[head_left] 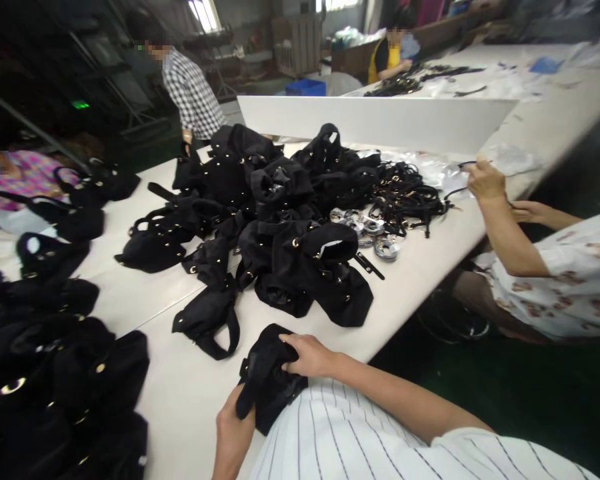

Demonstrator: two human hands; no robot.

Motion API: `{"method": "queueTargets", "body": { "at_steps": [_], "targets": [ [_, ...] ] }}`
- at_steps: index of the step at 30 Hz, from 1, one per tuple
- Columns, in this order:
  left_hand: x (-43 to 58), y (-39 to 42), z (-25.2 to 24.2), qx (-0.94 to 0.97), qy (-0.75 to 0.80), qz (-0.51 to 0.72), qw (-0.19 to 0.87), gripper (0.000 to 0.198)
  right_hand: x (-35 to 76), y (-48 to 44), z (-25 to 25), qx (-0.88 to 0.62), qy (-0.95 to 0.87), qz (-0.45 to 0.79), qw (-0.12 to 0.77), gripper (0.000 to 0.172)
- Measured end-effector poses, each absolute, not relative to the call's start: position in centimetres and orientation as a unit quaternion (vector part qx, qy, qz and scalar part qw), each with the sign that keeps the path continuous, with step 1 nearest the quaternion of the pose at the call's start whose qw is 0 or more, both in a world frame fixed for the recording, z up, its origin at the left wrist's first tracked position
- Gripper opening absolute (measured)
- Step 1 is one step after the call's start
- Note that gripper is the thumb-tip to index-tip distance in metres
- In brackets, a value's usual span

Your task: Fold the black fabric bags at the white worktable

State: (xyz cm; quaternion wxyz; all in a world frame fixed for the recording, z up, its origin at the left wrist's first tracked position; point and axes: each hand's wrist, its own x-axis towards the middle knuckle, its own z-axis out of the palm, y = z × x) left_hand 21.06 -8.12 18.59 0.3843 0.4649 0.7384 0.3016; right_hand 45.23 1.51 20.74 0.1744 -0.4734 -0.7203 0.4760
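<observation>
A black fabric bag [275, 393] is held against the striped shirt at the table's near edge. My left hand [234, 423] is closed round its left side, beside the bag's strap. From the right, my right hand [307, 355] pinches the upper edge of the bag, thumb on the near side. Just beyond lies another black bag with a looped handle [207, 317]. A large heap of black bags with gold eyelets [280, 247] covers the middle of the table [175, 380].
More black bags [65, 373] lie at the left. Metal rings [386, 248] and black cords [405, 193] sit right of the heap. A white board [375, 123] stands behind. A person's hands [487, 183] work at the right edge; other people are at left and behind.
</observation>
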Motion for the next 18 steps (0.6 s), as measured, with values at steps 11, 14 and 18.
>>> {"method": "queueTargets", "body": {
  "at_steps": [11,14,18],
  "targets": [
    [21.9,-6.1,22.7,0.434,0.838,0.156,0.291,0.04,62.5,4.3,23.1,-0.667,-0.521,0.449,0.285,0.041],
    [22.0,-4.8,23.3,0.4,0.862,0.133,0.282,0.038,68.3,8.7,21.3,-0.793,-0.478,0.246,0.288,0.038],
    [22.5,-4.5,23.9,0.347,0.87,0.173,0.304,0.031,73.3,13.8,18.2,-0.842,-0.477,0.13,0.215,0.056]
  ]
}}
